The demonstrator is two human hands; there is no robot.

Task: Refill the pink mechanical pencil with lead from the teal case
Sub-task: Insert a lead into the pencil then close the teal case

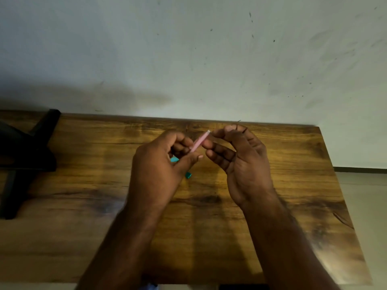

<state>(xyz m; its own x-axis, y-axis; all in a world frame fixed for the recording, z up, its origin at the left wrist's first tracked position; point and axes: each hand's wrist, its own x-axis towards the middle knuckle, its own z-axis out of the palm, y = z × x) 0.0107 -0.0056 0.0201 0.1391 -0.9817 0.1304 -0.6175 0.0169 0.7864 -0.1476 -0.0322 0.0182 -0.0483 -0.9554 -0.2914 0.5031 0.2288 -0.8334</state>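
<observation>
Wooden table (pixel 83 237): dark-stained grain, pushed against a plain pale wall (pixel 188 49) that carries scuffs and small dark specks. Black frame or stand (pixel 27 155) sits on the table's far-left corner, partly cut off by the picture edge; can't tell what it is. Strip of pale floor (pixel 366 206) to the right of the table. Lighting dim, shadows heavy.

Both hands are raised over the table centre. Left hand (pixel 159 164) has its fingers curled around the pink mechanical pencil (pixel 199 141), whose upper end with a white tip points up and right toward the right hand (pixel 243 158). Lower part of the pencil is hidden in the left fist. Right hand's thumb and forefinger are pressed together on thin dark lead (pixel 238 124); the strands are barely visible, count unclear. Its other fingers are loosely curled, close to the pencil end.

Teal case (pixel 174 159) lies on the table under the left hand, mostly hidden; a second teal bit (pixel 188 175) shows just beside the thumb. Can't tell whether they are one piece or two.
</observation>
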